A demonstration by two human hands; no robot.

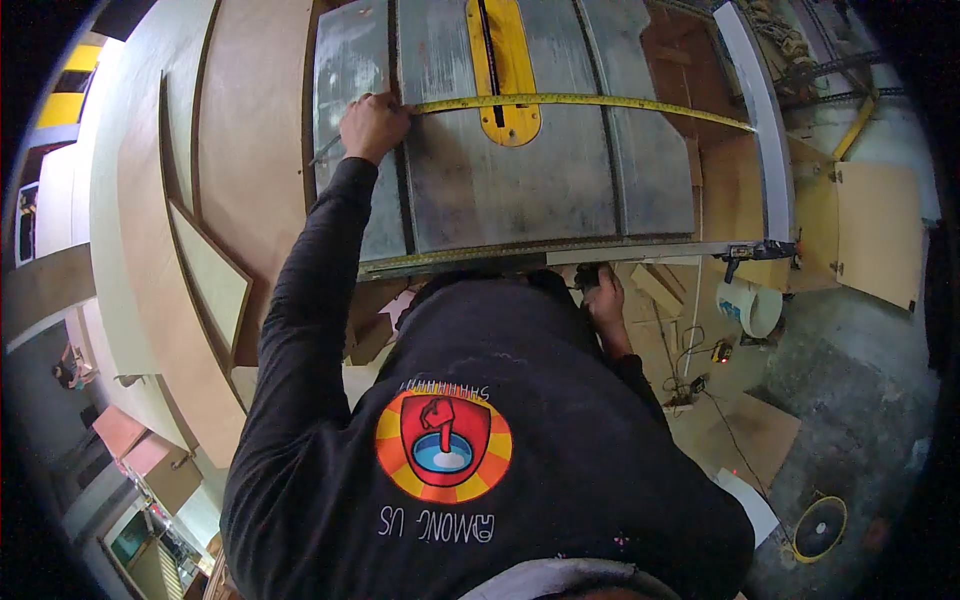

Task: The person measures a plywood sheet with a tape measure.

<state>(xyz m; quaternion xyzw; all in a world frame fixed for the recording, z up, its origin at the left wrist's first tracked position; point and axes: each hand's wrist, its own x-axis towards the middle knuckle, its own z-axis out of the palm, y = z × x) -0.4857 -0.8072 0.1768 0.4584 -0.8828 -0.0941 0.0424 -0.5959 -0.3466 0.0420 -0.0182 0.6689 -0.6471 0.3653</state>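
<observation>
My left hand [375,127] is closed at the left end of a yellow tape measure [560,100], over the left side of a grey metal saw table [500,190]. A thin dark stick pokes out from that hand to the left. The tape blade runs across the yellow throat plate [507,70], with its dark slot, to the long metal fence [762,130] on the right. Below the front rail [480,262], my right hand [605,300] has its fingers curled by a dark part under the table edge; what it grips I cannot tell.
Large wooden panels [245,120] lean or lie along the left. To the right stand a wooden cabinet with an open door [878,230] and a white bucket [750,305]. Cords, board offcuts and a round yellow-rimmed object [820,528] lie on the floor.
</observation>
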